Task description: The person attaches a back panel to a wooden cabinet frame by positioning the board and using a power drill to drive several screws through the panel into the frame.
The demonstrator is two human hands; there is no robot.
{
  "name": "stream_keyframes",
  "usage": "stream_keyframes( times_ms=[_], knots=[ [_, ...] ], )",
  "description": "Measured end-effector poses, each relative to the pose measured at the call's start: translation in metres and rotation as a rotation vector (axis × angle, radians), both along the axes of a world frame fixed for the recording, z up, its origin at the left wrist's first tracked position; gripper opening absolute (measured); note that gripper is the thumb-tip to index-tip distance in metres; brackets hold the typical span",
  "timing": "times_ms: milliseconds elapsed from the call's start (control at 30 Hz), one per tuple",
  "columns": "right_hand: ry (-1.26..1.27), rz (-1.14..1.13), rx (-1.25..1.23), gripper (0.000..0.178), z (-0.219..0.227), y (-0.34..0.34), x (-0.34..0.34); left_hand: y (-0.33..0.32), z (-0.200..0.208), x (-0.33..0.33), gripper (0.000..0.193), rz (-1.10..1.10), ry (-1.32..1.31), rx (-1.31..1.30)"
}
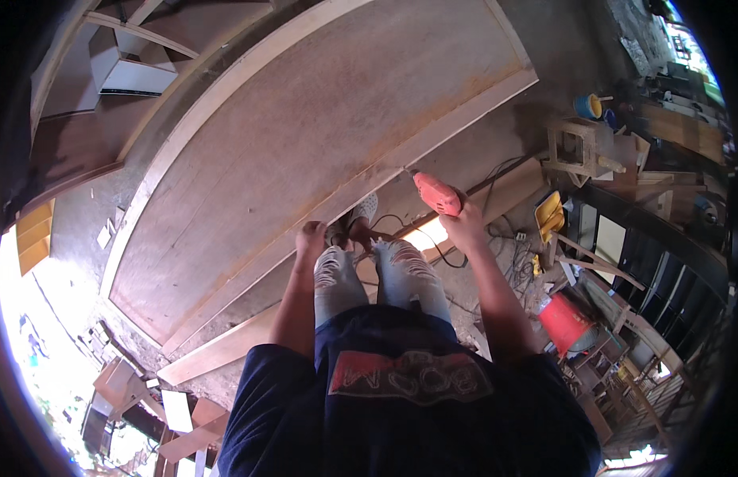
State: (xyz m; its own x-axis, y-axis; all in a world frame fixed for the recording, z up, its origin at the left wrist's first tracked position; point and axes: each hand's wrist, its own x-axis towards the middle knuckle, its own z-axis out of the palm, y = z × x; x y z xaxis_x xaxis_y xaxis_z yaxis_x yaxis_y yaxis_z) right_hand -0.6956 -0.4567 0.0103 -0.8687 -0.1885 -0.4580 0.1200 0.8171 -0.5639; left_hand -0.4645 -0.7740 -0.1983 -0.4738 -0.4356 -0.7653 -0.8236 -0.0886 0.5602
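My right hand (466, 225) grips a red power drill (434, 192). Its bit points at the lower edge frame of a large wooden panel (305, 135) that lies flat in front of me. My left hand (311, 236) rests with curled fingers on that same pale edge strip, a little to the left. My legs in torn light jeans (385, 278) and my dark shirt (408, 397) fill the lower middle. Next to my left hand, by the panel's edge, a foot in a white shoe (364, 210) shows.
A black cord (432, 246) trails over the concrete floor by my feet. A long plank (226, 350) lies below the panel. A red bucket (565, 322), yellow objects (548, 213), a wooden stool (579, 147) and dark frames stand at the right. Wood scraps lie lower left.
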Motion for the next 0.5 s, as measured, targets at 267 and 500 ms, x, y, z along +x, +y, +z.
stream_keyframes(
  times_ms=[267, 500],
  knots=[
    [0.086, 0.064, -0.060, 0.063, 0.018, 0.012, 0.005, 0.123, -0.006, -0.112, 0.030, 0.093, 0.135, 0.486],
    [0.079, 0.246, -0.098, 0.075, 0.017, 0.027, -0.013, 0.163, -0.052, -0.205, 0.035, 0.540, 0.045, 0.821]
  ],
)
